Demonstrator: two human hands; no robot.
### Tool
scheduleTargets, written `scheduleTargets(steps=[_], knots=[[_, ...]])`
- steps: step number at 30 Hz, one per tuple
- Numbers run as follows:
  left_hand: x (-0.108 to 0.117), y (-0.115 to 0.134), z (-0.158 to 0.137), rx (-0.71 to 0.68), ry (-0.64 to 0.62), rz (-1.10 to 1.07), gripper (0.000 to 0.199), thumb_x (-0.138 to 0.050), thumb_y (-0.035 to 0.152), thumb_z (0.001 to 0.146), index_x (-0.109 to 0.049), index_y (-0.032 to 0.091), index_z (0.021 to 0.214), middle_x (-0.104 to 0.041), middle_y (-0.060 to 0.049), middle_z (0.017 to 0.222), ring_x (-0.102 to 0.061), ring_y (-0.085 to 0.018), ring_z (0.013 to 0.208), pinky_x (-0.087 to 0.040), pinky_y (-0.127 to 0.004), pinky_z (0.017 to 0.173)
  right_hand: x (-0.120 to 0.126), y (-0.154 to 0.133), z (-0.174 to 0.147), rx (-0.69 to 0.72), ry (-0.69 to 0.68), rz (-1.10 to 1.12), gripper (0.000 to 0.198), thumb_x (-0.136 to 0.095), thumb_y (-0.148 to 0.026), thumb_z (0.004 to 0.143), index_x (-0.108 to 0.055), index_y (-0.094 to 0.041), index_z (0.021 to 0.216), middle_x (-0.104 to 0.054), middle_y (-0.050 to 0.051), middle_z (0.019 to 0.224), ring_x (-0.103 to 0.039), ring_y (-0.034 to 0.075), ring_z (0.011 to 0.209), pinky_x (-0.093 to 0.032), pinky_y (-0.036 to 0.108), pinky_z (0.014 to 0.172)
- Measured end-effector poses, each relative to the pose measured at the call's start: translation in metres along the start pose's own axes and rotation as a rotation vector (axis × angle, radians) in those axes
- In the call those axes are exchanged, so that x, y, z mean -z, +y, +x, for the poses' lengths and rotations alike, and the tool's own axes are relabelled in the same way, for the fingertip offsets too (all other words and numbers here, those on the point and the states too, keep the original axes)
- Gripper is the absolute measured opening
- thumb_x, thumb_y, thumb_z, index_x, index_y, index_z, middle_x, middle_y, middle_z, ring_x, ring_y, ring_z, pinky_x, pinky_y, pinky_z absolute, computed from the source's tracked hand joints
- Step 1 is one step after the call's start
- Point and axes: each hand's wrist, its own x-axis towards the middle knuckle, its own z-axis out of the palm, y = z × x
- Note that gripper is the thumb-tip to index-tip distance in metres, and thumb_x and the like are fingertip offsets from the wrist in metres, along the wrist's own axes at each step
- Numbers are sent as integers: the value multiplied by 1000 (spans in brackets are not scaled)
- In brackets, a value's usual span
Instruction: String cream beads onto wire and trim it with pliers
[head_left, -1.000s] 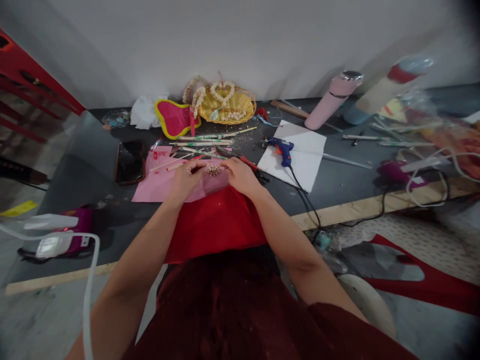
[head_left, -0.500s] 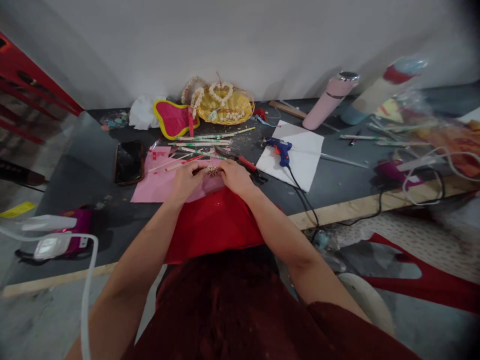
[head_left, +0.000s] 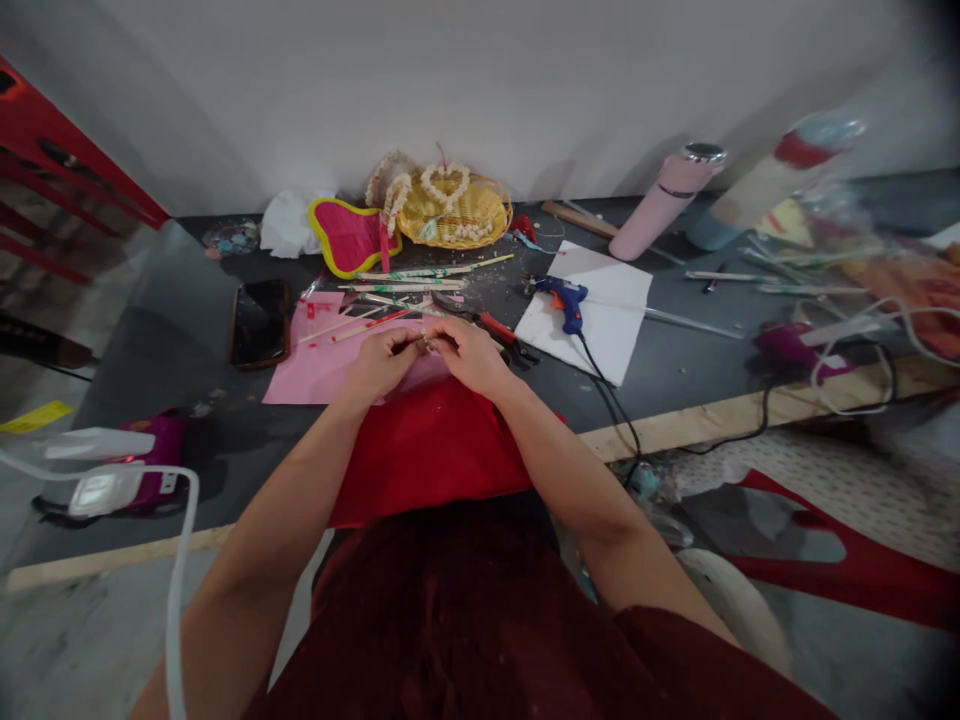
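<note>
My left hand (head_left: 380, 362) and my right hand (head_left: 472, 355) meet fingertip to fingertip over a pink sheet (head_left: 315, 375). Pinched between them is a small beige knobbly piece (head_left: 428, 343), mostly covered by the fingers. Under my wrists lies red cloth (head_left: 435, 440). Just behind the hands are several thin wooden sticks (head_left: 405, 287), some wrapped in green-printed paper. Red-handled pliers (head_left: 499, 326) rest right beside my right hand.
A blue glue gun (head_left: 566, 300) lies on a white sheet (head_left: 626, 320). Behind stands a yellow basket (head_left: 491, 215) with a beige beaded heart (head_left: 445, 186). A phone (head_left: 259, 322) is at left. A pink bottle (head_left: 664, 205) and blurred plastic bags stand at right.
The fingertips of both hands have come closer together around the small beige piece, which now shows less. The view has shifted very slightly.
</note>
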Motion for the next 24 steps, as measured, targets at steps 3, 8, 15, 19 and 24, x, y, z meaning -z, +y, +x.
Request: scheduleTargets(steps=[3,8,15,19,24], knots=[[0,0,0,21,-38,-29,16,-56,25,79,-69,16,78,-68,-2,75,-59,-12,67,-43,-23,64,1,1,0,39,6,-8,18,-41,-15,87,-55,-20,98,-63,6,103,-56,18,99,-42,30,88],[2,0,0,60,-106,-58,20,-56,31,80,-69,15,82,-69,-3,79,-61,-14,72,-45,-25,70,4,5,-1,65,-18,-48,22,-41,-14,88,-53,-19,107,-64,8,105,-57,20,99,-43,32,85],[1,0,-2,84,-136,-65,19,-57,31,78,-67,15,81,-68,-3,79,-58,-12,70,-43,-24,68,5,3,-3,101,-18,-44,29,-44,-12,86,-52,-18,113,-64,9,107,-58,20,102,-44,33,87],[2,3,-3,65,-146,-96,17,-57,29,77,-65,15,74,-65,-2,75,-56,-11,67,-42,-24,66,6,2,-3,86,-5,95,33,-46,-10,84,-53,-19,116,-65,6,102,-59,18,99,-45,32,88],[5,7,-3,113,-172,-209,20,-60,34,77,-65,15,76,-59,1,65,-48,-8,56,-37,-21,54,5,3,-3,82,6,261,22,-47,-15,87,-60,-18,104,-65,5,98,-59,15,88,-46,30,82]])
